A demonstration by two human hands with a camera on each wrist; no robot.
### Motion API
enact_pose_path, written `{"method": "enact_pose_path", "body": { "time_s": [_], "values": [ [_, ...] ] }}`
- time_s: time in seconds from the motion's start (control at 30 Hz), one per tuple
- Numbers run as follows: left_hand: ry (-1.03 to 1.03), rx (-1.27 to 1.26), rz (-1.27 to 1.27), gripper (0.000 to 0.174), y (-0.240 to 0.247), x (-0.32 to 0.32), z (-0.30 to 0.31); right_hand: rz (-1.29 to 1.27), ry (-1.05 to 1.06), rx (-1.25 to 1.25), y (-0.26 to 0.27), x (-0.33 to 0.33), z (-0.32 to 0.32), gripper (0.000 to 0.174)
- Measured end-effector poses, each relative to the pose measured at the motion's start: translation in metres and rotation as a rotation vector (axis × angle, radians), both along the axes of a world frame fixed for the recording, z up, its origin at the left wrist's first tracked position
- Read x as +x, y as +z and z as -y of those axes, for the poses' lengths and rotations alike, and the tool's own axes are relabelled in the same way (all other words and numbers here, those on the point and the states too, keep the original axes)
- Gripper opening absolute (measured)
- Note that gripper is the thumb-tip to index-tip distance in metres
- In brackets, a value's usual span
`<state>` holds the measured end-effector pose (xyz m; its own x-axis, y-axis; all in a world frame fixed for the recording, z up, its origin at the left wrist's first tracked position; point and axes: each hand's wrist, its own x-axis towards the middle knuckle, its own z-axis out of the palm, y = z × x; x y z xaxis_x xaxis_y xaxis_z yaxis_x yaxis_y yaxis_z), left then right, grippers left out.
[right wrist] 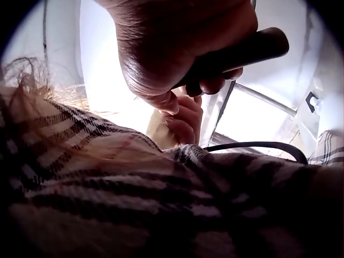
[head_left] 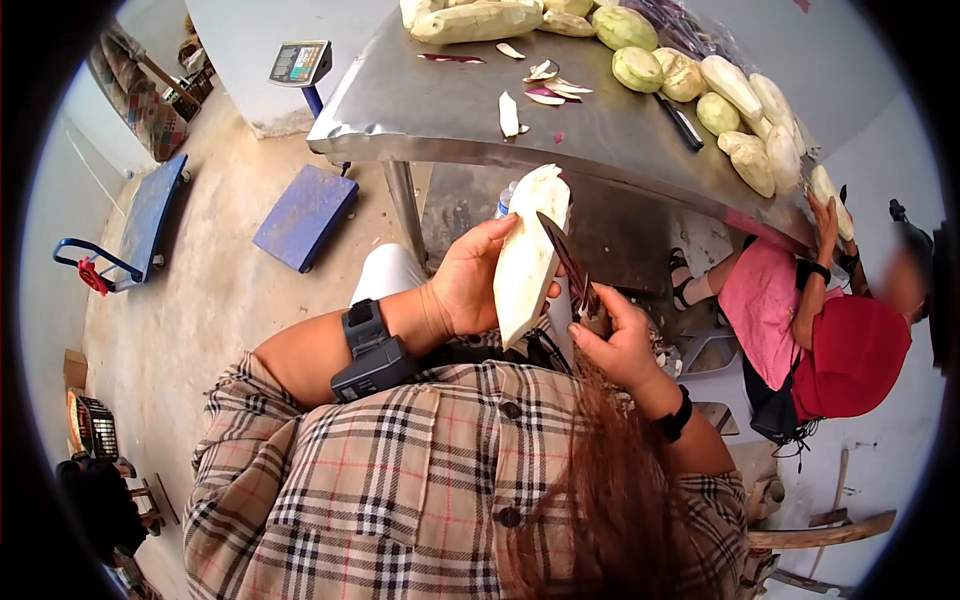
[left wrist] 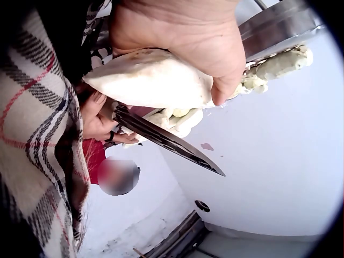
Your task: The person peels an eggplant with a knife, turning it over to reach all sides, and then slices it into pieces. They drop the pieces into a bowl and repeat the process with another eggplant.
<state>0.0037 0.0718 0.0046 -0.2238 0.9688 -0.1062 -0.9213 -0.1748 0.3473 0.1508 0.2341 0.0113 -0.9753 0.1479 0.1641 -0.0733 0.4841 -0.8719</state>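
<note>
My left hand [head_left: 468, 282] grips a peeled, whitish eggplant [head_left: 526, 275] in front of my chest, thumb along its near side and fingers behind it. In my right hand [head_left: 622, 342] is a knife [head_left: 566, 252], its pointed blade angled up beside the eggplant. The left wrist view has the long knife blade [left wrist: 169, 141] just under the pale eggplant [left wrist: 150, 80], apart from most of its surface. From the right wrist, the dark knife handle [right wrist: 250, 56] shows inside the curled fingers of the right hand [right wrist: 177, 48], in deep shadow.
A metal table [head_left: 450, 100] stands ahead, bearing peel scraps [head_left: 508, 114], several peeled eggplants [head_left: 478, 22] and another knife [head_left: 680, 122]. At the right sits a person in red [head_left: 855, 355] holding a pale eggplant [head_left: 832, 200]. A blue platform scale [head_left: 306, 216] is left of the table.
</note>
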Motion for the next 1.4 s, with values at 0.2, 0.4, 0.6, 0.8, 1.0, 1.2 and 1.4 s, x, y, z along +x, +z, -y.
{"method": "enact_pose_path", "body": {
  "time_s": [0.2, 0.4, 0.6, 0.8, 1.0, 1.2, 1.4],
  "values": [
    [0.049, -0.060, -0.031, 0.043, 0.005, 0.003, -0.002, 0.003, -0.012, -0.012, -0.003, -0.001, 0.001, 0.044],
    [0.005, -0.086, -0.048, 0.046, -0.002, 0.000, -0.005, 0.030, -0.063, -0.061, -0.007, -0.001, 0.000, 0.038],
    [-0.009, -0.102, -0.081, 0.039, 0.000, 0.007, -0.008, 0.043, 0.019, -0.105, -0.011, -0.005, 0.001, 0.041],
    [-0.048, -0.163, -0.135, 0.034, -0.008, 0.009, -0.008, 0.014, 0.025, -0.110, -0.021, -0.008, 0.002, 0.040],
    [-0.047, -0.130, -0.231, 0.040, -0.008, 0.009, -0.005, 0.081, 0.031, -0.175, -0.037, -0.007, -0.001, 0.041],
    [-0.040, -0.136, -0.271, 0.043, -0.012, 0.006, -0.005, 0.091, 0.007, -0.132, -0.040, -0.009, 0.002, 0.042],
    [-0.032, -0.111, -0.150, 0.041, -0.010, 0.007, -0.004, 0.101, -0.001, -0.133, -0.041, -0.009, 0.001, 0.041]
  ]
}}
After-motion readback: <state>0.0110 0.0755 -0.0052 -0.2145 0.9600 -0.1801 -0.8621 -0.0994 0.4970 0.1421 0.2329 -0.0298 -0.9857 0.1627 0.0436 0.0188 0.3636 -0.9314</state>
